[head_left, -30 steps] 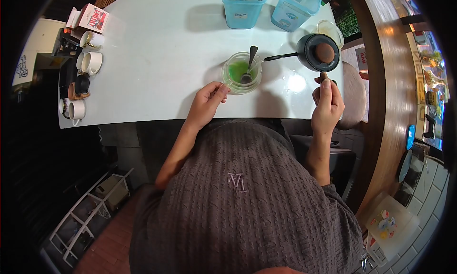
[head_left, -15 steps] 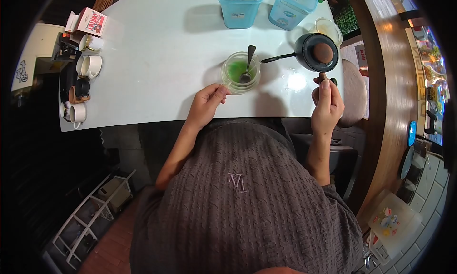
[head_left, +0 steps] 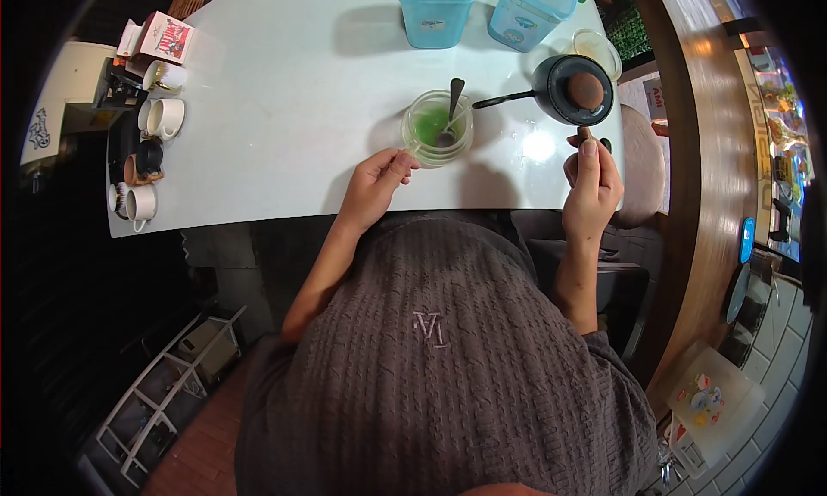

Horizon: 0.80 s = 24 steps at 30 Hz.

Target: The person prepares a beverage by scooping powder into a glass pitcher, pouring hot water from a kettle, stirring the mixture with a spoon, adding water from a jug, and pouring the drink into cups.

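A clear glass mug [head_left: 439, 154] with green liquid [head_left: 428, 124] stands on the white table, and a metal spoon [head_left: 455, 99] leans inside it. My left hand [head_left: 379, 180] is closed on the mug's handle at its near left side. With fingers wrapped round its handle, my right hand [head_left: 593, 181] holds a black gooseneck kettle [head_left: 556, 104], whose lid has a brown knob. The kettle's thin spout [head_left: 504, 99] points left over the mug's rim. A thin pale stream runs from the spout tip into the mug.
Two blue plastic containers [head_left: 431, 26] [head_left: 525, 22] stand at the far side, with a utensil in one. A round clear dish [head_left: 610, 52] sits behind the kettle. White cups [head_left: 165, 118] and a red-and-white box [head_left: 168, 37] line the left edge. A stool [head_left: 643, 173] is at right.
The green liquid looks paler and slightly fuller. Both hands, the mug and the kettle have kept almost the same places.
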Tool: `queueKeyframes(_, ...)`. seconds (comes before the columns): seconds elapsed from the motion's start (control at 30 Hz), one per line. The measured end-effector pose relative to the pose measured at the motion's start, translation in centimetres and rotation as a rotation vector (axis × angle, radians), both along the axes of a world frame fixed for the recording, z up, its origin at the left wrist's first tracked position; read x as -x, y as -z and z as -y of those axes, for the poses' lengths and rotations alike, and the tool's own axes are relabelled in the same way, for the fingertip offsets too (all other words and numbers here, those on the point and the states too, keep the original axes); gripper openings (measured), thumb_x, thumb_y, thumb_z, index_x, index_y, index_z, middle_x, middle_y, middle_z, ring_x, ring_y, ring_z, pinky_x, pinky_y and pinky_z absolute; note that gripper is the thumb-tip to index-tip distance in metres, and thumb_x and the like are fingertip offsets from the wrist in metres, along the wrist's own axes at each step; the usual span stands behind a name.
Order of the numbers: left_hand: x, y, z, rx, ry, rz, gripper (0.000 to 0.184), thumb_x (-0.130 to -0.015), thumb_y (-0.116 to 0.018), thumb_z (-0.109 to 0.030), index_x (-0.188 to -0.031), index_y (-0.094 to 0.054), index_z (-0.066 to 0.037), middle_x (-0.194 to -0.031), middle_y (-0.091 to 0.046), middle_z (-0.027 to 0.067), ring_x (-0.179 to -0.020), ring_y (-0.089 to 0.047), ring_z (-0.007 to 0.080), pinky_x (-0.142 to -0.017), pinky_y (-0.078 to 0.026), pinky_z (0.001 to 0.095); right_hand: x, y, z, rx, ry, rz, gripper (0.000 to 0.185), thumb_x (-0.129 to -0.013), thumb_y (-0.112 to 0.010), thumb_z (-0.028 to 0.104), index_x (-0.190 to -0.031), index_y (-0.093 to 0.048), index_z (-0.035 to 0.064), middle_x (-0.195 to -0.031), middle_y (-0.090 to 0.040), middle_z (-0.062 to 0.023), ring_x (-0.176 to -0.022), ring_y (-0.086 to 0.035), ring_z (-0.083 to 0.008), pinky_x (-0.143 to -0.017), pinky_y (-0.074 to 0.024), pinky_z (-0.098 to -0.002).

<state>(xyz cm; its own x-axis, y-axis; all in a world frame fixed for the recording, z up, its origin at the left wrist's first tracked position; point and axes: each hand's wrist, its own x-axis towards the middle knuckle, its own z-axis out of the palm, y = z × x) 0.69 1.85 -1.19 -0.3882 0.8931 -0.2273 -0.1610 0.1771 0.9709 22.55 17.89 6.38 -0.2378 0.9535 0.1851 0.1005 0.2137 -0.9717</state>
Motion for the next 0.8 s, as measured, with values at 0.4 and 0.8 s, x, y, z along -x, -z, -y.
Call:
queueKeyframes(0.4,0.2,-0.2,-0.1,0.011,0.028,-0.022,0.035,-0.097,-0.052,-0.033,-0.091,-0.064,-0.001,-0.077,-0.057,-0.0010,-0.073,-0.050,0.0067,-0.071,-0.043,0.0221,0.0,0.4,-0.8,0.019,-0.001,-0.037,0.028,-0.096,-0.052,0.016,-0.101,-0.062,-0.0093,-0.065,-0.046,0.0037,-0.057,-0.037,-0.0025,-0.051,-0.0265,-0.0187)
queueKeyframes(0.8,0.3,-0.2,-0.1,0.027,0.062,-0.044,0.032,-0.098,-0.048,-0.031,-0.094,-0.063,-0.003,-0.077,-0.056,-0.0018,-0.073,-0.050,0.0052,-0.068,-0.040,0.0203,0.7,0.5,-1.5,-0.035,0.019,-0.015,0.030,-0.097,-0.049,0.019,-0.099,-0.061,-0.0088,-0.063,-0.043,0.0036,-0.055,-0.034,-0.0023,-0.050,-0.0248,-0.0196)
